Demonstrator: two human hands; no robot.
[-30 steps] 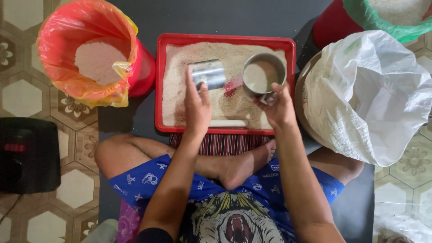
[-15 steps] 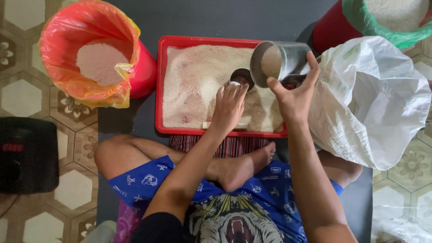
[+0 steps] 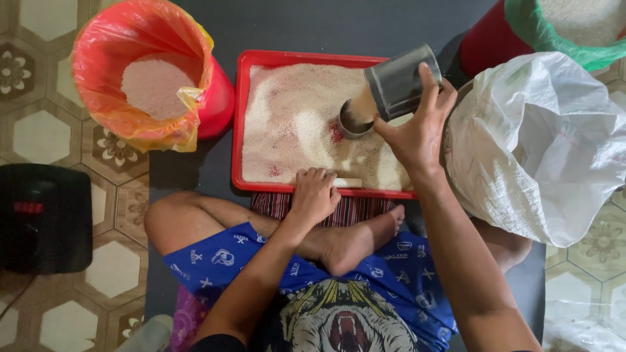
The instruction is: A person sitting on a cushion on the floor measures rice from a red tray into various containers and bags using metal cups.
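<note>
A red rectangular tray lies in front of me, spread with a layer of white rice. My right hand holds a metal can tipped toward the left, and rice pours from it into a second, smaller metal can that stands in the tray. My left hand rests on the tray's near rim with its fingers curled over the edge, next to a small white object there. My crossed legs and a bare foot lie just below the tray.
A red bucket lined with an orange bag holds rice at the left. A large white woven sack lies at the right, behind it a red bucket with a green liner. A black scale sits on the tiled floor at far left.
My right hand lifted the full can, swung it right, then tipped it so rice pours into the smaller can. My left hand let go of that can and drew back to the tray's near rim.
</note>
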